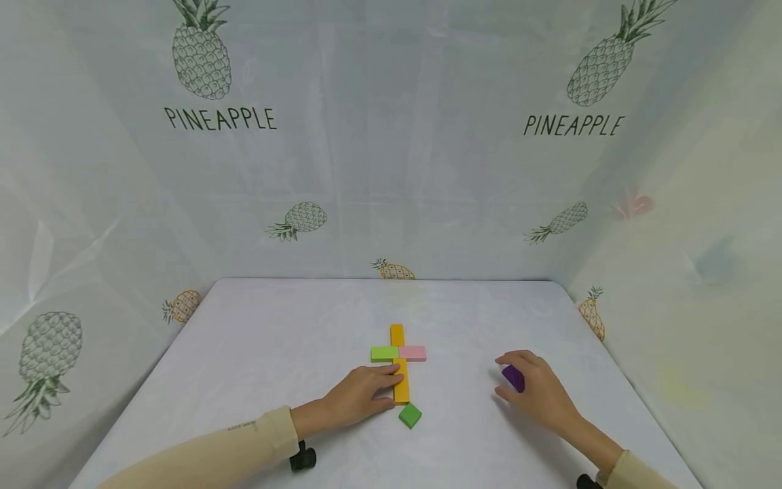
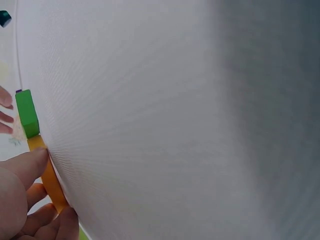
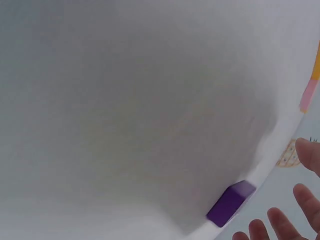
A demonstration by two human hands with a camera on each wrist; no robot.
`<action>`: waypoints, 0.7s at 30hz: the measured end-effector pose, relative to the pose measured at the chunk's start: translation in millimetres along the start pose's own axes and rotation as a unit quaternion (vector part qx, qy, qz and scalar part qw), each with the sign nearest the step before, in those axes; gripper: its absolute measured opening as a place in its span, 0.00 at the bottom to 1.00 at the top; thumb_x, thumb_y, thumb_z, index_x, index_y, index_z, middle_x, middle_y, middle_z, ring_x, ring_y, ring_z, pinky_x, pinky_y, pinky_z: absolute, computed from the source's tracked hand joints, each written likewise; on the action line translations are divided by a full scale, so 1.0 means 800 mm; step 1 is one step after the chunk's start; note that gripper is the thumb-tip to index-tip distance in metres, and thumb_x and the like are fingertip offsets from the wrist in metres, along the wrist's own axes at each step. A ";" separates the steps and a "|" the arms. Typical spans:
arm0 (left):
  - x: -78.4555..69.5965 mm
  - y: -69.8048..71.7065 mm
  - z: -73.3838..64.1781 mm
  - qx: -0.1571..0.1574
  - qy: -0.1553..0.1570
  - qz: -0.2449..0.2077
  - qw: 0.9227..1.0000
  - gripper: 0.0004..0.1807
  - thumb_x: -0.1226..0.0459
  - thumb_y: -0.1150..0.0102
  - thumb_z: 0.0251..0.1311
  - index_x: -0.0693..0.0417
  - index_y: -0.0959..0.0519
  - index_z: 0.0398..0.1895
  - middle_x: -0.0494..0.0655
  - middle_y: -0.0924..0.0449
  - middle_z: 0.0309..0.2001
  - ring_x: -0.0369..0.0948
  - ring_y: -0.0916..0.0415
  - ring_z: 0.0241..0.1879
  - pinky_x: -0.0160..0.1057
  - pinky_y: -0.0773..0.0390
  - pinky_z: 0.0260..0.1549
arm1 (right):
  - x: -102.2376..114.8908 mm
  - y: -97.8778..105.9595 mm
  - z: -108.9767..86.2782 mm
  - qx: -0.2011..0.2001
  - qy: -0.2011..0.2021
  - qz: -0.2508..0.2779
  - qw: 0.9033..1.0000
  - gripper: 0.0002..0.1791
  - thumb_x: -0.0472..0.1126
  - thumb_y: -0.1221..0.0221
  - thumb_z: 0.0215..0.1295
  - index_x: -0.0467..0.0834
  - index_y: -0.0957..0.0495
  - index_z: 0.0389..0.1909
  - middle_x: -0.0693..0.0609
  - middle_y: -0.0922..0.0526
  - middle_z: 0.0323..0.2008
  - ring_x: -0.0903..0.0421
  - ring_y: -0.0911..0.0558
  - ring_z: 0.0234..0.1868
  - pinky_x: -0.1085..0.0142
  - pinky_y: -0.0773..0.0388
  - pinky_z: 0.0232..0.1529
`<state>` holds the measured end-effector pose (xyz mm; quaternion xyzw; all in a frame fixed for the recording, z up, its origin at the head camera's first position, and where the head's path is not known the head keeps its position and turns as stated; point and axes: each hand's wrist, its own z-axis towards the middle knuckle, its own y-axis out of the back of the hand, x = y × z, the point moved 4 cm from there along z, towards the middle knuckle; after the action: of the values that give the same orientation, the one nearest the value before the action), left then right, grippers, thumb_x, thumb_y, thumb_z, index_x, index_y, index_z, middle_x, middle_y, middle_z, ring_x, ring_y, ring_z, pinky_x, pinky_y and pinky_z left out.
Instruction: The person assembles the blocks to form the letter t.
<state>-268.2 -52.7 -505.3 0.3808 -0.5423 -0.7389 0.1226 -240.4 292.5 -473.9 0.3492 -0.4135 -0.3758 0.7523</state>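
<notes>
My left hand (image 1: 360,395) holds the lower, longer orange block (image 1: 402,392), thumb and fingertips at its edges. In the left wrist view the thumb (image 2: 36,161) lies near one end of this block and the fingers by the other. Above it on the table, a lime block (image 1: 383,354) and a pink block (image 1: 413,353) meet end to end, with a second orange block (image 1: 397,335) beyond. A green block (image 1: 411,415) sits askew below. My right hand (image 1: 542,395) is spread around a purple block (image 3: 231,204), fingers apart from it in the right wrist view.
The white table (image 1: 293,319) has a raised far edge against a pineapple-print curtain (image 1: 391,136). Dark wrist-camera mounts (image 1: 303,456) show at both sleeves.
</notes>
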 end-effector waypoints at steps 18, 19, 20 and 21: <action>-0.001 0.000 0.001 0.006 0.004 -0.001 1.000 0.31 0.59 0.29 0.70 0.56 0.24 0.73 0.48 0.28 0.75 0.44 0.29 0.75 0.47 0.25 0.70 | -0.045 0.005 -0.011 -0.004 -0.027 -0.025 0.999 0.23 0.39 0.17 0.48 0.44 0.12 0.47 0.49 0.13 0.48 0.43 0.13 0.49 0.43 0.15 0.49; -0.001 0.000 0.001 0.006 0.004 0.000 1.000 0.31 0.58 0.29 0.70 0.56 0.24 0.73 0.48 0.28 0.75 0.44 0.29 0.75 0.47 0.25 0.70 | -0.046 0.005 -0.012 0.000 -0.031 -0.024 0.999 0.23 0.39 0.18 0.49 0.44 0.12 0.47 0.49 0.13 0.48 0.44 0.13 0.48 0.45 0.15 0.48; 0.000 0.000 0.001 0.006 0.003 0.000 1.000 0.31 0.58 0.30 0.70 0.56 0.24 0.73 0.49 0.28 0.76 0.44 0.30 0.75 0.47 0.25 0.70 | -0.047 0.005 -0.012 0.003 -0.033 -0.024 0.999 0.22 0.39 0.18 0.49 0.44 0.12 0.47 0.49 0.13 0.48 0.45 0.13 0.47 0.46 0.15 0.48; 0.000 0.000 0.001 0.007 0.003 -0.002 1.000 0.31 0.58 0.30 0.70 0.56 0.24 0.73 0.49 0.28 0.76 0.44 0.30 0.75 0.47 0.26 0.70 | -0.048 0.004 -0.012 0.006 -0.035 -0.023 0.999 0.22 0.39 0.18 0.49 0.45 0.12 0.46 0.49 0.12 0.48 0.46 0.13 0.47 0.48 0.15 0.46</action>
<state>-268.9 -52.1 -505.3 0.3849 -0.5461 -0.7343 0.1201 -245.4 328.9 -488.9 0.3498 -0.4332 -0.4029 0.7264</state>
